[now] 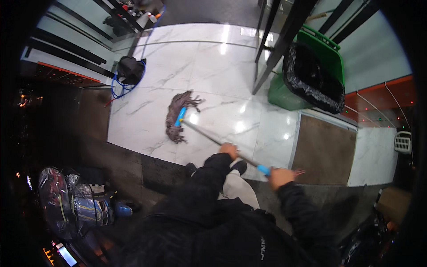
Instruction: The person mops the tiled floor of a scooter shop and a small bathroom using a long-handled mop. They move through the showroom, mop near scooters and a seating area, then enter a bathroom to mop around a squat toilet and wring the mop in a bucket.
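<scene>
A string mop point(174, 116) with grey-brown strands and a blue clamp lies against the white marble-look tiles point(155, 75). Its metal pole slants from the head toward my lower right. Midway along the pole, my left hand point(229, 150) is wrapped round it. Closer to the upper end, just past a blue sleeve on the pole, my right hand point(281, 177) grips it too. Both arms wear black sleeves. The strands fan out to the right at the top of the mop head.
A green bin point(287, 91) with a black liner stands at the right beside dark metal posts. A brown mat point(327, 149) lies below it. At the left sit a black bag-like bundle point(130, 70) with blue cable and several plastic-wrapped packages point(91, 207). A step edge borders the tiles.
</scene>
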Available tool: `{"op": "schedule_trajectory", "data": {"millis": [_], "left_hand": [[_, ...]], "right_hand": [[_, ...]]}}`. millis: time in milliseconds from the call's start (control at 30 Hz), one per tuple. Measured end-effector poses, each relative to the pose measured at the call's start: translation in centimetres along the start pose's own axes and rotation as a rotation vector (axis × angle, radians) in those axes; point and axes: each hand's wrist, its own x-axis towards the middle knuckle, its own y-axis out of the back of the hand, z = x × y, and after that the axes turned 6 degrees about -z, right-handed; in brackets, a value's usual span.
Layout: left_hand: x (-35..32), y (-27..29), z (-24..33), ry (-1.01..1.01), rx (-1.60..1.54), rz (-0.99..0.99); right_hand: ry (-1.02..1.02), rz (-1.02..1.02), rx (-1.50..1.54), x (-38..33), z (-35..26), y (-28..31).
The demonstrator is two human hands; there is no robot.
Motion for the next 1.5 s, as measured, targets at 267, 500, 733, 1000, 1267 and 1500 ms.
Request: {"op": "schedule_trajectory", "data": {"millis": [267,500,733,1000,1267,1500], "left_hand": [[-10.5,17.6,-14.4,0.119,0.220,0.021],[-14.5,19.4,-10.1,-0.121,0.014,0.182],[-11.4,4.5,-0.5,-0.447,0.078,0.064],[-5.4,-3.0,14.8,-0.661,-0.112,-0.560],[-5.7,-2.8,7.8,-0.661,-0.088,-0.521],[0.2,5.6,-16.0,-0.157,0.000,0.369]], "right_hand": [[0.266,0.153,0.371,4.1,-11.9,7.7],[-0.004,-0.716,1.192,0.8,-3.4,8.9],[-0.465,-0.757,1.479,-12.7,3.6,-0.4],[-0.707,0.005,0.278,-24.9,1.0,-2.0],[-0.482,-0.082,0.432,-21.3,-5.4,-5.7],[-0.116,0.070,0.573,9.0,-15.5,-6.9]]}}
